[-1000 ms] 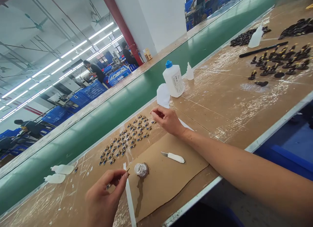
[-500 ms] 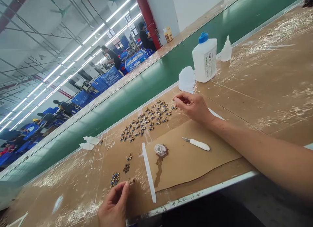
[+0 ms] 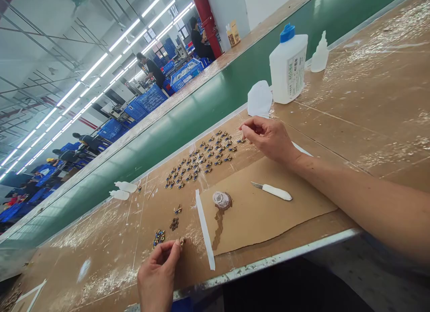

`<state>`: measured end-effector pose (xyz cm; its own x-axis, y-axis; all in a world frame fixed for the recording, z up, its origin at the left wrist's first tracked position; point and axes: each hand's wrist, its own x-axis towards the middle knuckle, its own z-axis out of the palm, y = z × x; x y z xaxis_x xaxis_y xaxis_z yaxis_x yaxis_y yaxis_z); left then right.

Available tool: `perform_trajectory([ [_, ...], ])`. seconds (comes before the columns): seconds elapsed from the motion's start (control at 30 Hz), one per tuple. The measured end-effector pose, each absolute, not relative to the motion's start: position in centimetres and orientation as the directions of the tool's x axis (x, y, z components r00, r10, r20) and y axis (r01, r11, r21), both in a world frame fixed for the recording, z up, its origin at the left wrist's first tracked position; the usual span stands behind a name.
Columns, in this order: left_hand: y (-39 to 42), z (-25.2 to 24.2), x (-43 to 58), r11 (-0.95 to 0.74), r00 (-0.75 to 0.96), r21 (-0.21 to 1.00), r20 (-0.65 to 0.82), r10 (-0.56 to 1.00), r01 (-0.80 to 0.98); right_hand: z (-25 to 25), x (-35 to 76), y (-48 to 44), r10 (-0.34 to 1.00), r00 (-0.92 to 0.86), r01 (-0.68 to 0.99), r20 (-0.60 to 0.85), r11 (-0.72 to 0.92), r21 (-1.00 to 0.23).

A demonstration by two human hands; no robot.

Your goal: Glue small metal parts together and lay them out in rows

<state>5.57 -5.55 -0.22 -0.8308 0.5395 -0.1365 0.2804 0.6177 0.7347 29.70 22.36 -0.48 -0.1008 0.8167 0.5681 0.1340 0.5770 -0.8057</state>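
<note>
My left hand point(image 3: 159, 269) is near the table's front edge, thumb and forefinger pinched at a tiny brown piece point(image 3: 182, 241). Behind it lie a pile of blue and gold parts point(image 3: 159, 237), a small dark cluster point(image 3: 174, 223) and a loose part point(image 3: 178, 209). My right hand point(image 3: 267, 135) hovers by the right end of many small parts point(image 3: 198, 159) laid in rows; its fingers are curled together, and what they hold, if anything, is too small to name. On the brown sheet point(image 3: 268, 222) are a small glass pot point(image 3: 221, 200) and a white-handled knife point(image 3: 276, 192).
A large white bottle with blue cap point(image 3: 289, 70), a small dropper bottle point(image 3: 320, 55) and white paper point(image 3: 260, 99) stand or lie at the back right. Two small bottles point(image 3: 125, 187) lie at left. Beyond the green belt point(image 3: 161, 146), people work among blue crates.
The camera view has shifted slightly. Both hands keep nearly the same places over the table, fingers still together.
</note>
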Motion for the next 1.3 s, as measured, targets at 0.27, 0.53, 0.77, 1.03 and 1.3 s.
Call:
perform_trajectory([
  [0.27,-5.1,0.2,6.9,0.599,-0.834,0.718,-0.046,0.549,0.355,-0.4,29.7,22.3,0.815,-0.098,0.127,0.571,0.579,-0.805],
  [0.53,-5.4,-0.2,5.1,0.647,-0.806,0.691,-0.160,0.570,0.321,-0.5,29.8,22.4,0.815,-0.096,0.130,0.572,0.580,-0.804],
  [0.77,-5.4,-0.1,5.0,0.662,-0.799,0.654,-0.144,0.583,0.365,-0.4,29.8,22.3,0.822,-0.092,0.131,0.561,0.569,-0.812],
  [1.03,-4.9,0.1,6.0,0.600,-0.801,0.674,-0.022,0.598,0.430,-0.3,29.8,22.3,0.826,-0.096,0.140,0.556,0.564,-0.814],
  [1.3,-4.5,0.5,6.2,0.655,-0.781,0.555,-0.016,0.625,0.513,-0.2,29.9,22.1,0.826,-0.088,0.136,0.556,0.563,-0.815],
])
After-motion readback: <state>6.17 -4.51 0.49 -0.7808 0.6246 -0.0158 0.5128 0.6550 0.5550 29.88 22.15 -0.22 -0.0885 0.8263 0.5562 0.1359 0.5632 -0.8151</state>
